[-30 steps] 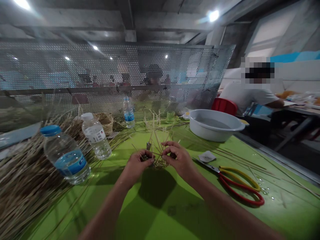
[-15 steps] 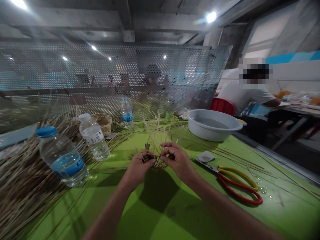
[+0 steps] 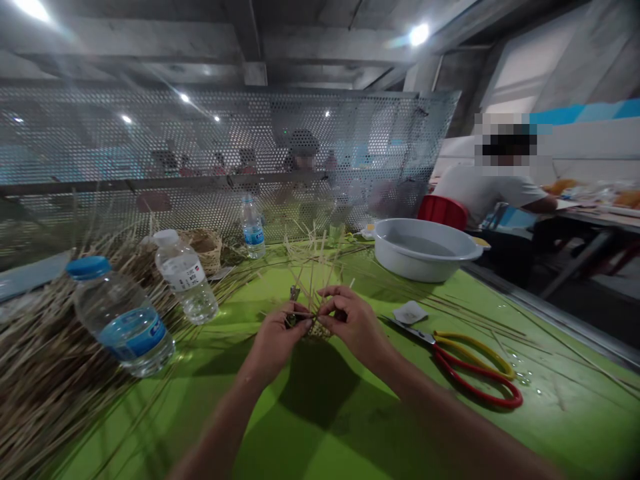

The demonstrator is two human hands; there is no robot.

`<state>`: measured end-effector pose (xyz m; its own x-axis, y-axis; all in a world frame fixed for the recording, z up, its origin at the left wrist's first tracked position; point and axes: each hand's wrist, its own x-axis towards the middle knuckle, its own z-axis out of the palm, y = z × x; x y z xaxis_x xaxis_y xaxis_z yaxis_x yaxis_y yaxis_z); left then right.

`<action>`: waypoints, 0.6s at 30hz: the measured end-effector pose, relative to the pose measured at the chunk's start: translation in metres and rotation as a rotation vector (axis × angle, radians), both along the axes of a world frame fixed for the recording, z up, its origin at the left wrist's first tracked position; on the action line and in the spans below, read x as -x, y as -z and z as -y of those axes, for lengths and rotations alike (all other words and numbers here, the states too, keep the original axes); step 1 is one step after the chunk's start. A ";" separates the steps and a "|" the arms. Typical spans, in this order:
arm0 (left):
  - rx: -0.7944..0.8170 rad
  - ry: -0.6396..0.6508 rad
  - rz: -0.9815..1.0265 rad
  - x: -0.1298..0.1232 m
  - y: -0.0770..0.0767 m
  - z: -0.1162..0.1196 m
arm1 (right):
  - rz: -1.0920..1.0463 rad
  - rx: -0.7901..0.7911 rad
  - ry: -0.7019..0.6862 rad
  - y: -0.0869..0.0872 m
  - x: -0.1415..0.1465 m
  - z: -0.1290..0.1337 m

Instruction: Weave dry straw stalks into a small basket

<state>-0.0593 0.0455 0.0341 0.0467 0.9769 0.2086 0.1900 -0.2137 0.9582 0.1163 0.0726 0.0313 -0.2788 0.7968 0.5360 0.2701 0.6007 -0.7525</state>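
Left hand (image 3: 280,339): holds a thin strand (image 3: 302,313) at the near left side of the woven piece (image 3: 319,329), thumb and fingers closed together. Right hand (image 3: 351,321): pinches the woven piece from the right, thumb and index fingertip together at the base of the upright strands (image 3: 313,280); exact strand under the fingertips too small to tell.

Woven piece: sits between both hands, low on the green table (image 3: 320,447), pale strands fanning upward and away. Small metallic item (image 3: 295,293): stands just beyond the left fingers; type unclear.

Right side, outward: scissors (image 3: 457,357) with one red and one yellow handle, lying flat, tips toward the right hand. White packet (image 3: 410,312): lies just beyond the blades. Water drops (image 3: 530,377): beside the handles. Loose strands (image 3: 480,322): extend across the right side of the table. Grey-white basin (image 3: 417,267): rests farther back, holding liquid.

Left side, outward: white-capped bottle (image 3: 189,283) and blue-capped bottle (image 3: 125,330), both partly filled, next to a heap of dry stalks (image 3: 50,347). Behind: wicker basket (image 3: 213,253) and third bottle (image 3: 253,230).

Far edge: green-tinted cup (image 3: 337,233), in front of a perforated metal screen (image 3: 200,147). Beyond the basin: red chair (image 3: 443,212) and seated person (image 3: 475,190) in a white shirt.
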 end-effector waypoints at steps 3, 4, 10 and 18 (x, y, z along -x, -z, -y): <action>-0.003 0.001 0.017 0.000 -0.001 0.000 | -0.004 0.013 -0.004 -0.001 0.000 0.001; -0.002 -0.001 0.027 -0.001 -0.001 0.000 | -0.005 0.015 -0.002 -0.001 0.000 0.002; 0.010 -0.005 0.084 -0.003 -0.001 0.000 | 0.007 0.025 -0.012 -0.004 0.000 0.002; 0.027 -0.028 0.109 -0.005 0.000 0.000 | 0.021 -0.026 -0.009 -0.002 0.000 0.001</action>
<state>-0.0540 0.0459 0.0343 -0.0022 0.9829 0.1842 0.0897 -0.1833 0.9790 0.1162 0.0717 0.0331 -0.2971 0.7802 0.5504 0.2805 0.6223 -0.7308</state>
